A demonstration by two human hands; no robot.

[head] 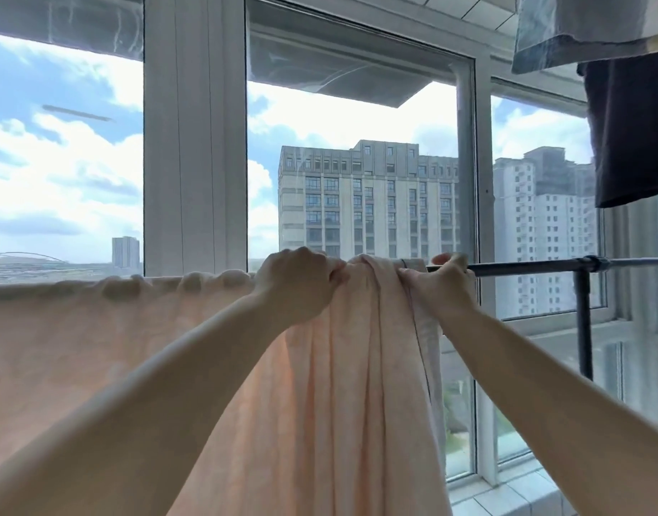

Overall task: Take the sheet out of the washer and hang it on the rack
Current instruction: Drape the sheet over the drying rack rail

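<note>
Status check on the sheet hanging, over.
Left hand and right hand both grip bunched peach cotton sheet atop the dark metal rack bar. Left part already draped; right end bunched. Bare bar to the right, nothing blocking.

Both my bare arms reach far forward, raised.
Left hand (297, 283) and right hand (442, 283) clench, fingers curled, knuckles near together.

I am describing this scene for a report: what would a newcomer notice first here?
First, the pale peach cotton sheet, draped over the dark metal rack bar across the lower frame. At its bunched right end, the left hand and the right hand grip the cloth. Behind, tall windows show a grey-beige apartment block.
</note>
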